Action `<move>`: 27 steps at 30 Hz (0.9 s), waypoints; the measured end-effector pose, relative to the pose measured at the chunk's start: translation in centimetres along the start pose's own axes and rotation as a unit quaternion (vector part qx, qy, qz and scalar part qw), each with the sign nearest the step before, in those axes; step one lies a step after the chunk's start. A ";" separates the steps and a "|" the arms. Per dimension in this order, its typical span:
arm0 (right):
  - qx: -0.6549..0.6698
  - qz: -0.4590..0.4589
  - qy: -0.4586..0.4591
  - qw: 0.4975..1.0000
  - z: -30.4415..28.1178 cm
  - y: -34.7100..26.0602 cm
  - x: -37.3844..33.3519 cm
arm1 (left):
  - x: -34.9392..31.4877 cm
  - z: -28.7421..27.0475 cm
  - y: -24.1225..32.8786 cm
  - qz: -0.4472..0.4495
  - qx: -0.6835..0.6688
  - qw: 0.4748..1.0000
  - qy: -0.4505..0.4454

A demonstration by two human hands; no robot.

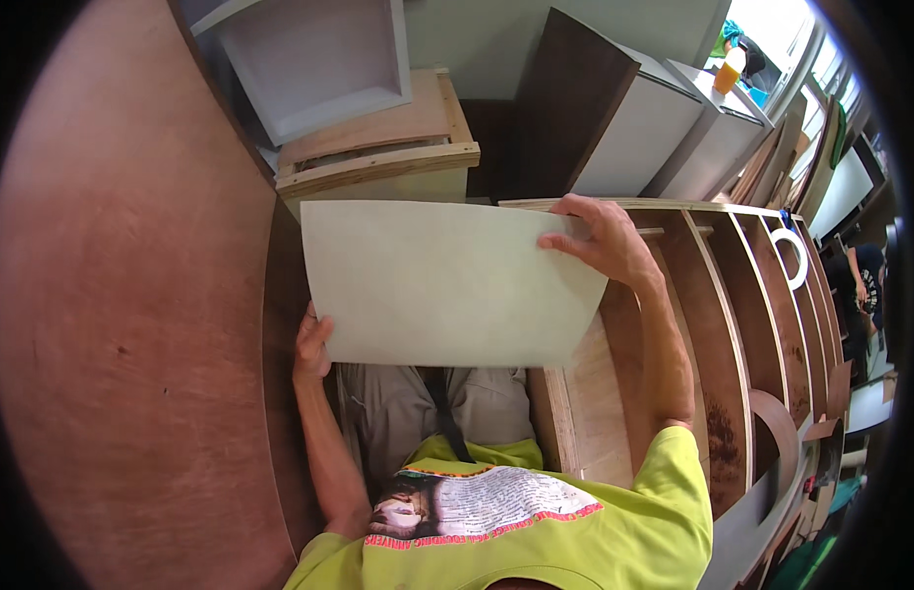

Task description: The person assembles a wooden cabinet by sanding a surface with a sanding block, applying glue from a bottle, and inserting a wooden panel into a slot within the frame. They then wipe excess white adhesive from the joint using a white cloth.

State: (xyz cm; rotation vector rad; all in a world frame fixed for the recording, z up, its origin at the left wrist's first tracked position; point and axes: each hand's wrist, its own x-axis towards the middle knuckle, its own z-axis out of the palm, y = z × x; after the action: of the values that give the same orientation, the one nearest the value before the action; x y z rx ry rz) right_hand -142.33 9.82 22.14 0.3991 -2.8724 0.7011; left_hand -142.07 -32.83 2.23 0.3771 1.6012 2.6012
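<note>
A pale, whitish rectangular panel (437, 280) spans the space in front of my body, held up by both hands. My left hand (313, 342) grips its lower left edge, with the thumb on the near face and the other fingers mostly behind it. At the upper right corner, my right hand (600, 239) is closed over the edge, thumb on the face and fingers along the top. The panel hides part of my legs and whatever lies behind it.
A large reddish-brown plywood sheet (142, 295) stands close on my left. To my right lies a wooden frame with several slats (718, 334), a white roll (792, 258) on it. Ahead are a white tray-like box (319, 69) and cabinets (639, 128). Another person (863, 280) is at far right.
</note>
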 end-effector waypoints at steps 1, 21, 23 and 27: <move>0.011 -0.006 0.013 1.000 0.2 -0.6 0.2 | 0.1 -0.6 0.1 -0.004 0.027 1.000 0.005; -0.061 -0.086 0.057 0.993 4.6 -5.8 12.5 | 10.2 -0.3 -10.8 -0.021 -0.229 0.950 0.212; -0.035 -0.104 0.046 0.993 4.7 -5.8 13.2 | 10.8 -0.6 -10.8 -0.006 -0.239 0.942 0.235; -0.061 -0.130 0.066 0.987 6.7 -4.9 15.0 | 12.4 -2.3 -12.6 0.010 -0.271 0.930 0.249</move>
State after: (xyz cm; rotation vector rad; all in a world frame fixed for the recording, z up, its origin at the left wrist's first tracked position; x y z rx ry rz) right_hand -155.82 -0.79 21.53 0.6691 -2.6549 0.4848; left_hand -155.50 -26.82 -7.73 -0.3309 0.8637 3.1589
